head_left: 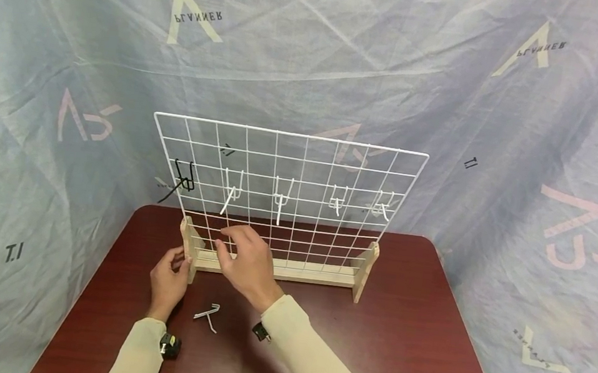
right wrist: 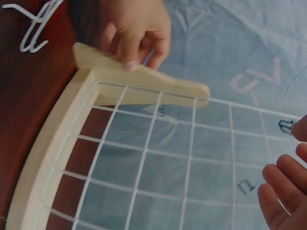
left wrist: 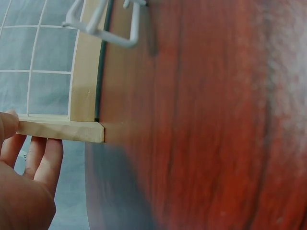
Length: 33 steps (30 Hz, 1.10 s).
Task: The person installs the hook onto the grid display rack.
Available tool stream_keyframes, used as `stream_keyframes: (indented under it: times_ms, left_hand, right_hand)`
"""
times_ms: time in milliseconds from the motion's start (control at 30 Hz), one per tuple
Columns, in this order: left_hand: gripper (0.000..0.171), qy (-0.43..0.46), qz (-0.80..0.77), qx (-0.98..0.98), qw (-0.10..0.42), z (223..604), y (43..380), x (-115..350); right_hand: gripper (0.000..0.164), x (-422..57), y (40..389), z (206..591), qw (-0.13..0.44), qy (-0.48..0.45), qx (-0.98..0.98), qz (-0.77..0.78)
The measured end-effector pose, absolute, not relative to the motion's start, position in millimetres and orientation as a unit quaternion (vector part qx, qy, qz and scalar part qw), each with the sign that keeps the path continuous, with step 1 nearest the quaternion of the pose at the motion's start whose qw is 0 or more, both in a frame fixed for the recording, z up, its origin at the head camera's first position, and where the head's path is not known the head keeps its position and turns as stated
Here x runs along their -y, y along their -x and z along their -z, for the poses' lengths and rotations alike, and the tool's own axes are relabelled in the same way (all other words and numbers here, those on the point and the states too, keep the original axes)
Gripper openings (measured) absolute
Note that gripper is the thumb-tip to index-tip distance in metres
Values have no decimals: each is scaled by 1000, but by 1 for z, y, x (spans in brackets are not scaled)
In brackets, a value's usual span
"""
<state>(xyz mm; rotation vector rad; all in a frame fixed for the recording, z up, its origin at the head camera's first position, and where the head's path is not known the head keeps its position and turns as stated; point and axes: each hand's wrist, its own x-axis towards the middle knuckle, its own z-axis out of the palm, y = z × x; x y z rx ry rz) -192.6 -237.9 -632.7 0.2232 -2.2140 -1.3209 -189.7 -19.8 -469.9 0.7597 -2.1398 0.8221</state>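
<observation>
A white wire grid panel (head_left: 292, 133) stands in a wooden base (head_left: 315, 275) on the table. My left hand (head_left: 169, 280) grips the base's left end piece (left wrist: 62, 131), thumb on one face and fingers on the other. In front of the grid's lower left part, my right hand (head_left: 251, 265) is raised with nothing in it, fingers apart and slightly bent. On the grid hang a black hook (head_left: 183, 184) at the far left and several white hooks (head_left: 281, 200) in a row. One loose white hook (head_left: 209, 316) lies on the table between my forearms.
The dark red table (head_left: 396, 350) extends to both sides of the stand. Behind and around it hangs grey printed cloth (head_left: 306, 42). The base's right end piece (head_left: 365, 271) stands upright on the tabletop.
</observation>
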Motion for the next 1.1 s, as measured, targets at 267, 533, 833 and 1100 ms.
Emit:
stream_keyframes:
  times_ms: [267, 533, 833, 1100]
  left_hand:
    - [31, -89, 494, 822, 269, 631, 194, 237]
    - [31, -86, 494, 821, 271, 632, 195, 238]
    - [31, -90, 495, 822, 267, 634, 194, 239]
    - [30, -89, 496, 821, 269, 631, 193, 238]
  right_hand:
    - [23, -7, 187, 489, 312, -274, 851, -322]
    - [25, -42, 190, 511, 290, -252, 864, -326]
    - [22, -78, 185, 547, 232, -254, 886, -311]
    - [22, -99, 174, 586, 178, -254, 900, -306]
